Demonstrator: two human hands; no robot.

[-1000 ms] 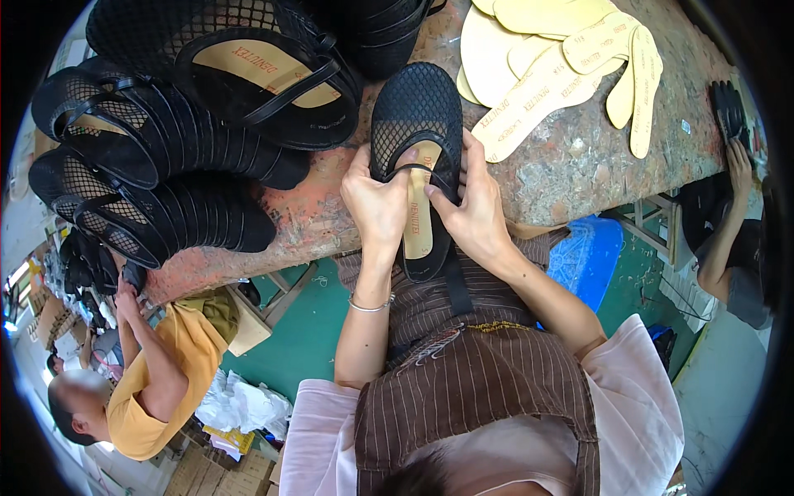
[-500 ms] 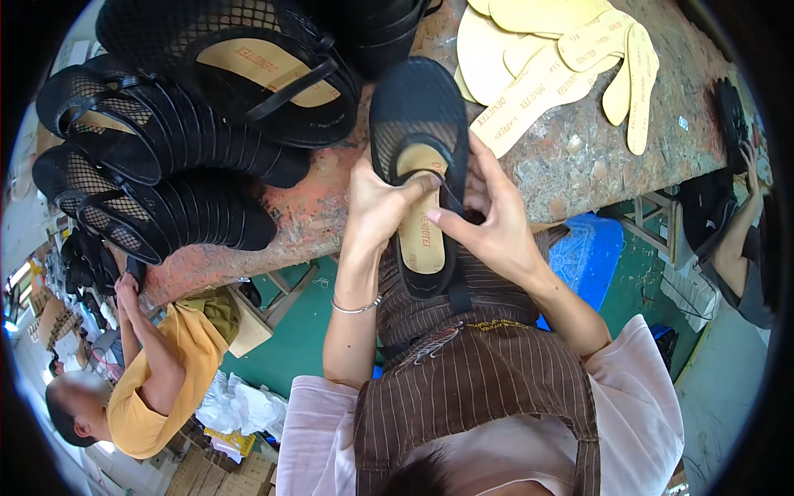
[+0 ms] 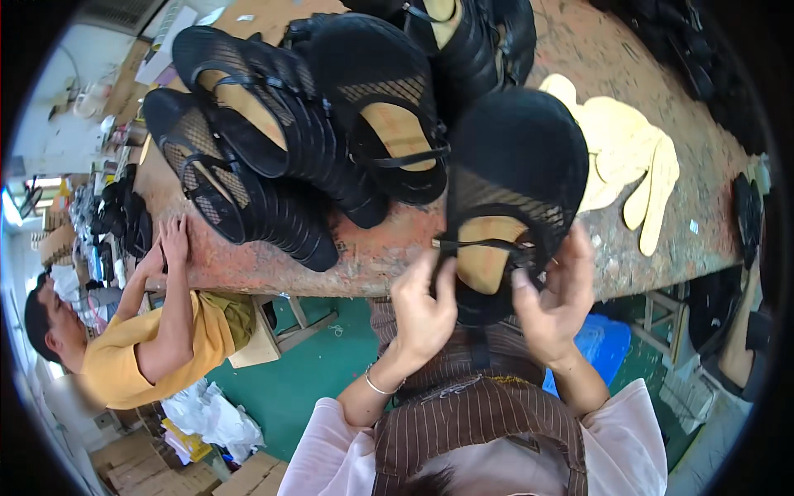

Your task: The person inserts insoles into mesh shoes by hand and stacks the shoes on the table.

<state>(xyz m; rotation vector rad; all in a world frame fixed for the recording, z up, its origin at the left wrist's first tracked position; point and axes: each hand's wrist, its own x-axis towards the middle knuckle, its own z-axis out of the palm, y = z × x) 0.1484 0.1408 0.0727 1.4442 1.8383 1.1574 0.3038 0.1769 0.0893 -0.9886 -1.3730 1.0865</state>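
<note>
A black shoe (image 3: 517, 149) with a mesh band, a thin strap and a tan insole is tilted toe up in front of me, over the table's near edge. My left hand (image 3: 424, 307) is closed, its thumb and fingers pinching the strap (image 3: 484, 245) at the shoe's left side. On the other side my right hand (image 3: 561, 299) grips the shoe's edge, with its thumb beside the strap's small buckle. Some right fingers are hidden behind the shoe. Pale yellow insoles (image 3: 616, 145) lie in a loose pile behind it to the right.
Nested rows of similar black shoes (image 3: 281, 207) crowd the worn table (image 3: 364, 269) at left, with more shoes (image 3: 471, 58) at the back. A blue plastic stool (image 3: 597, 351) stands below on the right. At far left, a co-worker in a yellow shirt (image 3: 178, 347) rests hands on the table.
My left thumb has left the insole, and that hand now pinches the strap, which crosses the opening. The shoe's toe looks larger and closer. The whole view has shifted.
</note>
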